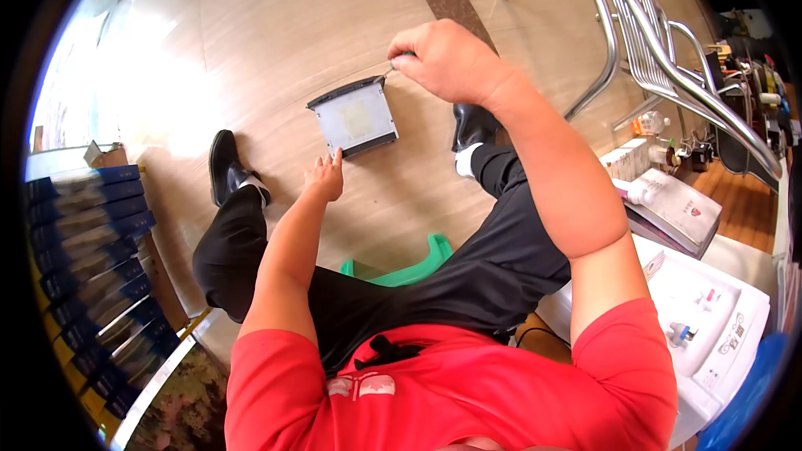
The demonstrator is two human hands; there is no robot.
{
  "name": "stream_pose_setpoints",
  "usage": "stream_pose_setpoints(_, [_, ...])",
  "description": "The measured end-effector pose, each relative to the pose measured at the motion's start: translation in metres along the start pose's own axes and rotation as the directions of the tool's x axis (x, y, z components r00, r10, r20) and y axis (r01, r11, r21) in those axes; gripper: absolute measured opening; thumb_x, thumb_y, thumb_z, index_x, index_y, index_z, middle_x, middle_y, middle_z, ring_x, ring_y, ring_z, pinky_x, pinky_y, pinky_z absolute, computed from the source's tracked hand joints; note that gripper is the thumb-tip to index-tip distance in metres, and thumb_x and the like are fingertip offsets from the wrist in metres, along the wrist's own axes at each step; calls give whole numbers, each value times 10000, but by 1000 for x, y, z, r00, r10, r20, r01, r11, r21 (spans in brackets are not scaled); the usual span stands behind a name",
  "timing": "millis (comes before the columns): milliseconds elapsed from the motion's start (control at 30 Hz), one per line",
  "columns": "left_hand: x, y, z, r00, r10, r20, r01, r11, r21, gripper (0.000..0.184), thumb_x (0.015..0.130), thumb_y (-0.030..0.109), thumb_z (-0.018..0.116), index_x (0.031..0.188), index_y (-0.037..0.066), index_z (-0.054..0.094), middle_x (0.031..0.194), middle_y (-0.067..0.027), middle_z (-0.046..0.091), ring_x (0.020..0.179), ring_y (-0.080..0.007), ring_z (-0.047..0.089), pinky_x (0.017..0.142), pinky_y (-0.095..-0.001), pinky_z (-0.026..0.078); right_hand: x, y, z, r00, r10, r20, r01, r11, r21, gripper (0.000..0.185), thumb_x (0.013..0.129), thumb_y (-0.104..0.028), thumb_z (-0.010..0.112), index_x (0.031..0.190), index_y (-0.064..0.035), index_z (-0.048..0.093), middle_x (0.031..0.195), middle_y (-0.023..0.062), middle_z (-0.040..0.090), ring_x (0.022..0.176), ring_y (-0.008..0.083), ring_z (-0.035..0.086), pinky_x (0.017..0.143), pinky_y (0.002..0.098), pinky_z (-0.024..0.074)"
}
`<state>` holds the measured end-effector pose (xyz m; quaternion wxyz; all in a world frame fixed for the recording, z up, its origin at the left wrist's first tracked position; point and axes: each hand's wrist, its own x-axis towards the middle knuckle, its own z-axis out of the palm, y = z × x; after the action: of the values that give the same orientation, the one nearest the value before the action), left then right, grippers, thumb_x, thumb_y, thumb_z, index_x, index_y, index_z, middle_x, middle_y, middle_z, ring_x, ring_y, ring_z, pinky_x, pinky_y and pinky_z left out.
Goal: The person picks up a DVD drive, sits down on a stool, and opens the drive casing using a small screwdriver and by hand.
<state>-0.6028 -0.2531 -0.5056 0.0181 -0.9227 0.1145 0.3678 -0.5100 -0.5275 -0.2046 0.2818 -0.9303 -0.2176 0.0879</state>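
Observation:
A flat silver metal box (355,119) with black strips along its far and near edges lies on the floor between my feet; its exact kind I cannot tell. My left hand (324,177) has its fingers stretched out, the tips at the box's near left corner. Above the far right corner, my right hand (443,57) is closed around a small screwdriver (388,73). Most of its dark handle is hidden in the fist, and the thin shaft points down at that corner.
A green plastic stool (418,270) is beneath me. To the right stand a metal chair (647,50), a white water dispenser (697,326) and a box (677,205). Stacked blue boxes (100,284) line the left side. My black shoes (224,169) flank the work.

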Motion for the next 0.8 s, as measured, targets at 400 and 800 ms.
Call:
stream_pose_setpoints(400, [5,-9,2,997,50,57,-49,998,-32,657,914,395,587,1452,95,357,1423,-173,472,1275,-340,503,1025,-491,438,0,3,25,995,-96,-14,94,990,-104,212,853,-160,537,930,-42,694,949,201,687,941,361,648,821,457,520])
stream_pose_setpoints(800, [-12,17,-6,976,132,-173,-121,990,72,621,863,254,560,1441,99,397,1526,-71,290,1381,-283,317,1077,-609,294,-3,-16,27,995,-60,84,69,992,-105,264,853,-147,543,1051,-75,702,975,151,706,906,334,663,820,427,523])
